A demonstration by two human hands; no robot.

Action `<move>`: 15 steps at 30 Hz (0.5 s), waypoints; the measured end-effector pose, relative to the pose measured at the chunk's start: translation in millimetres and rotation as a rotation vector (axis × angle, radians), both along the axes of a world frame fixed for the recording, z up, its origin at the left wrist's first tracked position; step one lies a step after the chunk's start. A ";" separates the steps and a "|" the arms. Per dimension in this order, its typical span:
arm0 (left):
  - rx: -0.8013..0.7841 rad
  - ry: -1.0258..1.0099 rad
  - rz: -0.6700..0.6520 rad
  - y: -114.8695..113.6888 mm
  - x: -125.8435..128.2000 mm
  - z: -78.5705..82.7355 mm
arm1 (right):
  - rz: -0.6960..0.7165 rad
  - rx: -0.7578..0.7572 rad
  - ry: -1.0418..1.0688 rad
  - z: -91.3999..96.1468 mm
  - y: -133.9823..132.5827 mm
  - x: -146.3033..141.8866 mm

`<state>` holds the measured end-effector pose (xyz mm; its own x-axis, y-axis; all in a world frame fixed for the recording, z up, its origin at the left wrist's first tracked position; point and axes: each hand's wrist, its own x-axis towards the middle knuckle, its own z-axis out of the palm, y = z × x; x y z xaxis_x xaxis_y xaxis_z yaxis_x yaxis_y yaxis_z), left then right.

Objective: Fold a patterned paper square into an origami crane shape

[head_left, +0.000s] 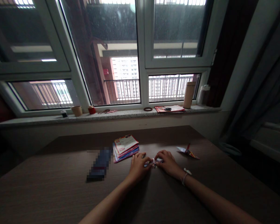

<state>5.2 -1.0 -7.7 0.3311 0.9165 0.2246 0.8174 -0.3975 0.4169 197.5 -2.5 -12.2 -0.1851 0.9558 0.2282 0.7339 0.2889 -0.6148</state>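
Observation:
Both hands meet over the table with a small piece of folded, patterned paper [154, 164] between their fingertips. My left hand [139, 165] pinches its left side, and my right hand [168, 162] pinches the right side. Fingers cover much of the paper, so its exact shape is unclear. Just beyond my left hand lies a stack of printed paper sheets [126, 145], white, red and blue. To the right of my right hand rests a folded paper figure [188, 152] with pointed ends, like a crane. A thin bracelet [184, 179] circles my right wrist.
On the brown table [49, 180], a dark, blurred-out flat object [100, 165] lies at left. The stone windowsill [130, 114] carries a paper cup [77, 110], a red spool [91, 109], scissors [167, 109] on red papers, a tan cylinder [189, 95] and a pale bottle [203, 95].

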 end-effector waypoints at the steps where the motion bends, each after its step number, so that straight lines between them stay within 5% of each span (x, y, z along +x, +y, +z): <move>1: -0.004 0.007 -0.005 0.3 -0.6 -0.2 | 0.000 -0.009 0.005 -0.2 0.8 0.7; 10: -0.017 0.054 -0.034 0.4 -5.2 0.7 | 0.028 -0.024 0.007 1.3 1.0 3.7; 15: 0.009 0.072 -0.061 -1.7 -6.1 -1.9 | 0.110 0.122 -0.054 3.1 -10.5 4.0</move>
<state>-0.9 -2.7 -9.6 0.4021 0.8919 0.2069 0.8190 -0.4514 0.3544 201.5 -13.0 -9.1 -0.3024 0.8950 0.3279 0.7250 0.4393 -0.5305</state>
